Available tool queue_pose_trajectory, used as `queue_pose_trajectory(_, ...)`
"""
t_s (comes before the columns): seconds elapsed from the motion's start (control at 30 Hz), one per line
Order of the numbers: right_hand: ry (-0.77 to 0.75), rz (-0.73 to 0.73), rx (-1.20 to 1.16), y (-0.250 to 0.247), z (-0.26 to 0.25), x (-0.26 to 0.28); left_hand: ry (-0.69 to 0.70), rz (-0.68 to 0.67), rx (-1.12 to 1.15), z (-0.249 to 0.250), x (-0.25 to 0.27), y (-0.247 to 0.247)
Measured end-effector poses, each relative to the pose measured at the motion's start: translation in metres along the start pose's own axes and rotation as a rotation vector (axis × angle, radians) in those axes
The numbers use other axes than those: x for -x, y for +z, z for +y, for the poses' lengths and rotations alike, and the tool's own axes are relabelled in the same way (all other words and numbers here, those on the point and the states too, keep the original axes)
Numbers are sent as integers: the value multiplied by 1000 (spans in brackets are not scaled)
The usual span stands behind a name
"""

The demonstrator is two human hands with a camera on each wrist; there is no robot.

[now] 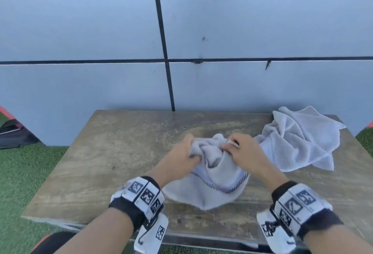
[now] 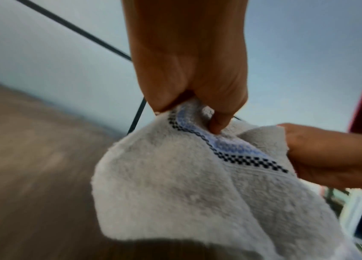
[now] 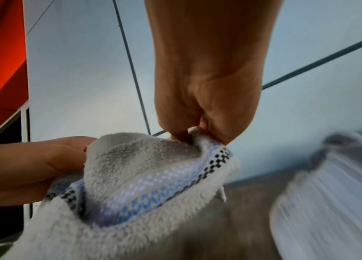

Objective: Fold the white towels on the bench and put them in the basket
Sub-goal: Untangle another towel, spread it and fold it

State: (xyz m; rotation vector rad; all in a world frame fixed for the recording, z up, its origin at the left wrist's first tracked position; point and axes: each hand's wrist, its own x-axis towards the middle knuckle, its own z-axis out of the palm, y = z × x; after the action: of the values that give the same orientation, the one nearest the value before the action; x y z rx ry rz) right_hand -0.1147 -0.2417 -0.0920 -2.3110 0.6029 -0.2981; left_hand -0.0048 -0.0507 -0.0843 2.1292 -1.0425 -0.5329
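Gripping one bunched towel (image 1: pixel 220 175), left hand (image 1: pixel 182 150) and right hand (image 1: pixel 242 152) meet.

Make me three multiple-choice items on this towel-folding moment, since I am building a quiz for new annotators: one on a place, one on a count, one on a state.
1. Where does the loose towel lie?
A. At the bench's far right
B. On the grass
C. In a basket

2. How many white towels show in the head view?
A. One
B. Two
C. Four

3. In what state is the towel between the hands?
A. Folded flat
B. Bunched and gripped by both hands
C. Spread out, untouched

Key:
1 A: the loose towel lies crumpled at the far right of the bench.
2 B: only that one and the held towel show.
3 B: the left hand and the right hand each grip its gathered top, and its checked-border part hangs below them.
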Motion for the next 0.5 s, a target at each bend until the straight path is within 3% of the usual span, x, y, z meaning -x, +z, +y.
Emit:
queue_pose_trajectory(0.2, -28, 303, -46, -70, -42, -118, -27, 381, -44, 29, -102, -89)
queue_pose_trajectory(0.37, -57, 598, -154, -120, -50, -171, -45, 602, -338, 26, -145, -161)
queue_pose_trajectory(0.5, -21, 624, -344, -130, -56, -186, -95, 698, -449, 30, -154, -190)
